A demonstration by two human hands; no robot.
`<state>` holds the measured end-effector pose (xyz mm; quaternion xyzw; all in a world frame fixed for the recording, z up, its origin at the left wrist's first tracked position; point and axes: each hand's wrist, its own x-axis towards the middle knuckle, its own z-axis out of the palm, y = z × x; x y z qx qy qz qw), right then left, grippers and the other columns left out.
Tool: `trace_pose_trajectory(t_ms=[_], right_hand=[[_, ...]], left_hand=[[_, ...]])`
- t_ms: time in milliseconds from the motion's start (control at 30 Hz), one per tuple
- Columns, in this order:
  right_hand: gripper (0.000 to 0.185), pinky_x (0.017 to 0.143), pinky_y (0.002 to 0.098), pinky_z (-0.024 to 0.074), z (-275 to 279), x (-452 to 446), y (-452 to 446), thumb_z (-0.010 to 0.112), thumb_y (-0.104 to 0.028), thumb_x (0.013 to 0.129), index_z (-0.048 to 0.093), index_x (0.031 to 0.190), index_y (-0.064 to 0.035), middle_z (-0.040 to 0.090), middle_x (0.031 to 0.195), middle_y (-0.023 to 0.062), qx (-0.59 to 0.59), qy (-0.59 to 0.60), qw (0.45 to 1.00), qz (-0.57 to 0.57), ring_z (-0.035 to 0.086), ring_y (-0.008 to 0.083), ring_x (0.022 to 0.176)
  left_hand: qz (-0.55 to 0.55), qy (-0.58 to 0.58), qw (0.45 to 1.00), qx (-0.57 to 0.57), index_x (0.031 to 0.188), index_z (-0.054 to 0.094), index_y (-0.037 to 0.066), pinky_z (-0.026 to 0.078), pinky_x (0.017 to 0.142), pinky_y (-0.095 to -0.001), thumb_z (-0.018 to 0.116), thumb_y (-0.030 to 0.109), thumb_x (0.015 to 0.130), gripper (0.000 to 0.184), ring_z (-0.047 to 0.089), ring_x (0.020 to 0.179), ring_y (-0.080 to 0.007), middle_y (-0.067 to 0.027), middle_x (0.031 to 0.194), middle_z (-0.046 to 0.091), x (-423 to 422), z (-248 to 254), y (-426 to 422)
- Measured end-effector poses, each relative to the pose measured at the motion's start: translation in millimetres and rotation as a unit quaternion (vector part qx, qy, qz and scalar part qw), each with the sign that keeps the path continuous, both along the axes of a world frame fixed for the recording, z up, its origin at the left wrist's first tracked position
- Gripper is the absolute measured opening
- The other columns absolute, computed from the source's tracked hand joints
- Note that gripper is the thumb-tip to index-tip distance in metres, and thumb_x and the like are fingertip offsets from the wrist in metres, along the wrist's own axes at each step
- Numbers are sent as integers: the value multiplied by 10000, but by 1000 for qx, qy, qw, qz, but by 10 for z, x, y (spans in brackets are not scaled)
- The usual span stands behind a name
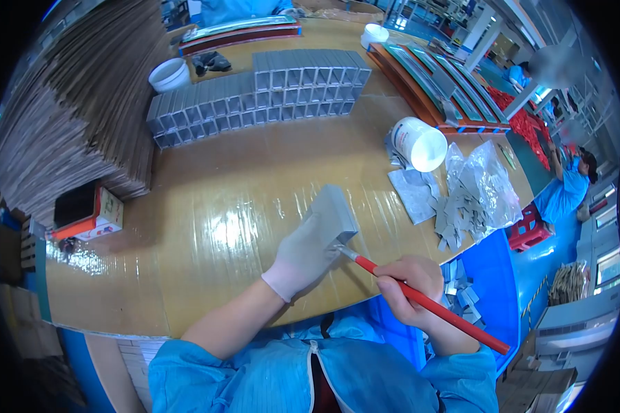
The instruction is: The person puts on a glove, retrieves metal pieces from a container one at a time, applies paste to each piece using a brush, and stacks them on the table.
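My left hand [300, 255], in a white glove, is closed around a small grey rectangular box [335, 210] just above the table. My right hand [415, 286], ungloved, grips a long red-handled brush [455, 318]. The brush's silver end meets the near edge of the box, beside my left fingertips; its very tip is hard to make out. Farther back, several similar grey boxes [303, 79] stand stacked in rows, their hollow ends facing me.
On the right lie a tipped white tub [420, 144], a grey cloth [412, 196], grey scraps [461, 217] and a clear bag [496, 186]. A blue bin [496, 275] adjoins the table's edge. Cardboard sheets [83, 103] rise at left. A co-worker [565, 189] sits far right.
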<state>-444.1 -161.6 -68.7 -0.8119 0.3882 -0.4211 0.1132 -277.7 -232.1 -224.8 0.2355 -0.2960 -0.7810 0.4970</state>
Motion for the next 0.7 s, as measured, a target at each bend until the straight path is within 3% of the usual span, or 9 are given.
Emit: trace_pose_trajectory(t_ms=[67, 200, 300, 400, 433, 500, 533, 567, 700], right_hand=[[57, 489, 259, 420, 3, -24, 39, 653, -77, 808, 644, 848, -36, 630, 657, 79, 7, -3, 1000, 10, 546, 192, 509], [32, 492, 256, 420, -30, -63, 60, 627, -58, 802, 648, 811, -35, 619, 636, 63, 21, -3, 1000, -12, 539, 180, 506], [130, 461, 235, 404, -17, -83, 156, 555, -96, 862, 640, 782, -39, 580, 636, 58, 111, -64, 990, -63, 526, 138, 509], [198, 409, 180, 326, -417, -561, 121, 455, -188, 929, 605, 863, -77, 539, 634, 37, 140, -297, 928, -174, 463, 100, 476], [207, 437, 174, 329, -277, -527, 62, 436, -214, 933, 592, 905, -81, 559, 672, 35, 179, -352, 898, -195, 438, 98, 497], [227, 504, 184, 354, -3, -177, -39, 399, -217, 932, 586, 921, -89, 578, 689, 28, 124, -338, 904, -229, 420, 97, 519], [139, 711, 265, 438, -110, -627, -151, 504, -110, 853, 584, 967, -97, 609, 800, 50, 162, -230, 956, -85, 518, 158, 708], [139, 711, 265, 438, -101, -506, -291, 504, -110, 853, 584, 967, -97, 609, 800, 50, 170, -231, 957, -55, 518, 158, 708], [741, 769, 284, 451, 27, -275, -547, 649, 30, 798, 315, 1450, -83, 524, 1297, 198, -97, 165, 967, 167, 524, 205, 872]], left_hand=[[48, -99, 993, -31, 1361, 408, 136, 443, 893, -376, 487, 237, 973, 409, 548, 1093, -267, -118, 1316, 489, -9, 33, 17], [-85, 340, 917, 189, 1379, 378, 94, 450, 937, -369, 490, 177, 967, 434, 545, 1113, -267, -117, 1332, 475, 132, 447, 59], [-147, 454, 862, 174, 1366, 392, 94, 473, 883, -345, 493, 175, 962, 424, 558, 1099, -257, -126, 1317, 493, 134, 289, 16], [-51, 298, 928, 219, 1334, 460, 96, 496, 849, -340, 533, 217, 944, 415, 608, 1048, -224, -97, 1265, 567, 105, 466, 58], [-41, 291, 923, 249, 1325, 465, 150, 431, 582, -265, 556, 346, 930, 450, 595, 791, -182, -89, 1160, 609, 75, 551, 55], [-77, 324, 911, 244, 1310, 487, 175, 409, 561, -261, 574, 379, 917, 451, 579, 820, -155, -66, 1202, 582, -13, 398, 10], [-73, 249, 946, 195, 1315, 488, 202, 400, 545, -271, 578, 412, 910, 465, 561, 826, -127, -50, 1187, 585, -78, 276, 3], [-60, 216, 960, 166, 1322, 484, 211, 398, 547, -271, 563, 416, 916, 461, 551, 813, -124, -47, 1165, 597, -120, 261, 16], [-81, 129, 975, 163, 1319, 501, 177, 379, 551, -270, 530, 436, 922, 474, 526, 761, -126, -36, 1084, 635, -183, 303, 16]])
